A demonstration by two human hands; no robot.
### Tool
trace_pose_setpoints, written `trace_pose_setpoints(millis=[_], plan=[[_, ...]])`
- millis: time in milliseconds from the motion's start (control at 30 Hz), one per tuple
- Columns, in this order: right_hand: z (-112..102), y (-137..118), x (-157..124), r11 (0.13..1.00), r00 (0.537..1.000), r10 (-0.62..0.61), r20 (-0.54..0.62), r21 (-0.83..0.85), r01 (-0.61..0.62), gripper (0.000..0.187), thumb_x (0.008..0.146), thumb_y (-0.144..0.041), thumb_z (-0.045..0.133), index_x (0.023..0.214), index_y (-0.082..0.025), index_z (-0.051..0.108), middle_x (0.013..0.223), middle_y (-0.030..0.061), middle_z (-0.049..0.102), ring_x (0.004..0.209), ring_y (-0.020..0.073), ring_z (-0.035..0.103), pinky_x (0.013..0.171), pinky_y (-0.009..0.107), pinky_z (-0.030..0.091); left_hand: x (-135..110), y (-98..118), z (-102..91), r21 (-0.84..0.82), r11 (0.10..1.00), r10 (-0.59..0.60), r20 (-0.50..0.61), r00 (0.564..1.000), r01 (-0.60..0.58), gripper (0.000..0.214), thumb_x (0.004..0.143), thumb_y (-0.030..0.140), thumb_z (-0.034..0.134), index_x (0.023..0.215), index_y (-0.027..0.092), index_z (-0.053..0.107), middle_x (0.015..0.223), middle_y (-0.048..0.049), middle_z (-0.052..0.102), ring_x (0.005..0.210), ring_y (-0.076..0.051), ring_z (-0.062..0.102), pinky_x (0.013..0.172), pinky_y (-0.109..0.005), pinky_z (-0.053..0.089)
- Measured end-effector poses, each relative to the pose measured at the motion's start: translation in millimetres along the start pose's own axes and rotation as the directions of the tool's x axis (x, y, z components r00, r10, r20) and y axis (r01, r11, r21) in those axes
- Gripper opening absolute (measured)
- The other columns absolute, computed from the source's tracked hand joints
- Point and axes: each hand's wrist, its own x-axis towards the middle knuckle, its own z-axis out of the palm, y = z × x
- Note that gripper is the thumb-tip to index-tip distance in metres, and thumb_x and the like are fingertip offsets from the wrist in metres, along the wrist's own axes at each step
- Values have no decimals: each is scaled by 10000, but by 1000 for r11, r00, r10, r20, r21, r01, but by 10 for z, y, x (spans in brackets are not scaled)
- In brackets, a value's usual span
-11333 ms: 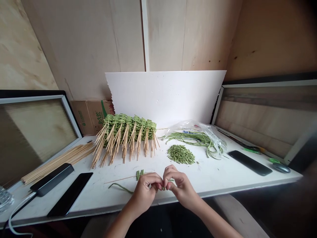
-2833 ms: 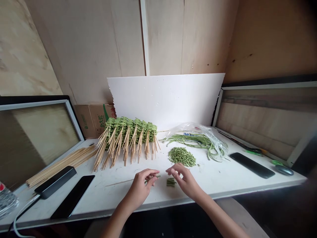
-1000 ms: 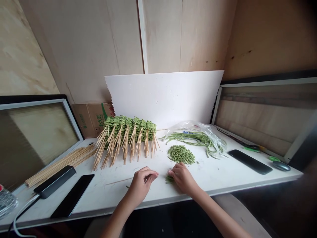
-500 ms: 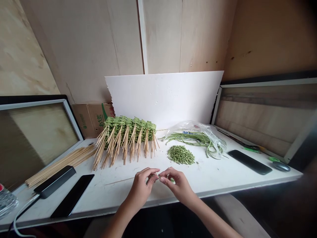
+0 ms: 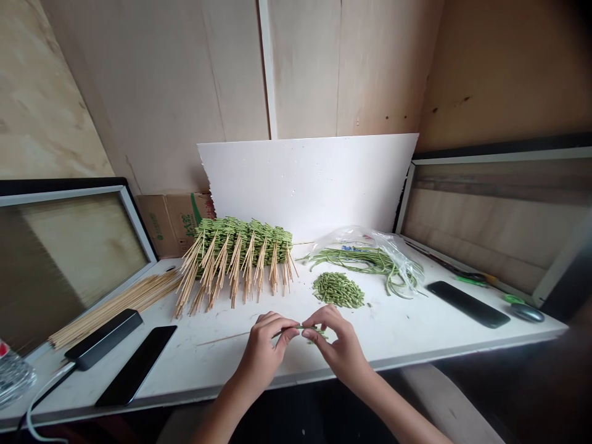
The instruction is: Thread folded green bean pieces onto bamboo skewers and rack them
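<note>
My left hand (image 5: pixel 266 348) is closed, pinching a thin bamboo skewer (image 5: pixel 231 337) that lies across the white table (image 5: pixel 407 327). My right hand (image 5: pixel 335 342) is closed on a short green bean piece (image 5: pixel 311 330) held against the skewer's tip, between both hands. A few more cut pieces lie under my right fingers. A pile of cut bean pieces (image 5: pixel 337 290) sits just behind my hands. Finished bean skewers (image 5: pixel 238 256) are stacked in a row at the back left.
Long uncut beans (image 5: pixel 370 262) lie on a clear plastic bag at the back right. Bare skewers (image 5: pixel 115 302) lie at left beside two black devices (image 5: pixel 99 339) (image 5: pixel 136 373). Another black phone (image 5: pixel 466 303), scissors (image 5: pixel 472 277) and a mouse (image 5: pixel 527 312) sit at right. A white board (image 5: pixel 309 182) leans behind.
My right hand picked a bean piece from the table and brought it up to the skewer tip held by my left hand. The left hand stayed almost still.
</note>
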Motion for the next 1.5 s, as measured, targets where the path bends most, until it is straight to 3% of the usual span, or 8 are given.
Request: trace_pose_setpoints(millis=[333,600,733,833,1033,1167,1333,1500], plan=[[9,-151,-38,994,991,-101,88,59,96,240,979,-123,538,808,-240,658,789,39,620,849,227,528,753,365,422,-40,173,53,-89,986,144,10,990,-143,272,957,49,566,757,198,675,711,-7,713,706,-167,611,770,-319,441],[-186,119,94,968,995,98,16,231,-99,253,944,-443,687,798,-238,702,790,38,639,769,219,560,721,358,456,5,34,-44,-165,986,7,-28,1000,-11,259,940,91,549,782,182,734,684,-37,687,697,-174,619,701,-290,478],[-322,405,141,984,986,162,48,-88,-158,266,913,-508,710,866,-259,791,853,71,702,863,268,583,756,390,463,26,-84,-99,-248,955,-166,17,986,165,279,1013,293,556,875,158,757,757,-65,692,659,-160,622,648,-270,508],[-301,519,98,941,978,167,122,-317,-121,295,946,-512,661,891,-270,821,817,75,698,872,283,570,811,430,462,20,-100,-85,-244,948,-196,51,979,202,313,1021,379,571,921,162,773,767,-64,689,657,-157,624,641,-263,507],[-205,582,3,916,962,153,227,-399,-51,355,966,-532,622,859,-265,829,783,72,684,860,261,560,760,377,459,15,-75,-55,-157,969,-177,84,981,189,299,1020,384,587,941,182,794,807,-66,715,721,-175,659,688,-273,516],[-250,611,26,901,970,159,185,-428,-66,492,1036,-515,491,756,-220,768,747,70,646,824,248,542,779,389,450,23,-74,-73,-111,977,-172,88,981,182,277,1031,359,572,1039,205,802,937,-88,744,852,-202,693,761,-293,542],[-260,426,68,955,972,171,164,-271,-122,454,1050,-515,464,906,-215,773,812,66,683,853,242,582,804,389,477,4,-59,-37,-89,984,-141,134,981,154,289,1052,282,519,1225,241,747,1066,-93,731,977,-213,699,879,-334,561],[-153,104,54,993,966,118,232,-23,-116,287,954,-505,670,1066,-260,768,921,63,740,888,230,624,720,329,492,-37,-18,37,-118,986,-106,111,988,119,277,1006,214,593,1256,239,709,1044,-80,749,952,-213,714,876,-337,578]])
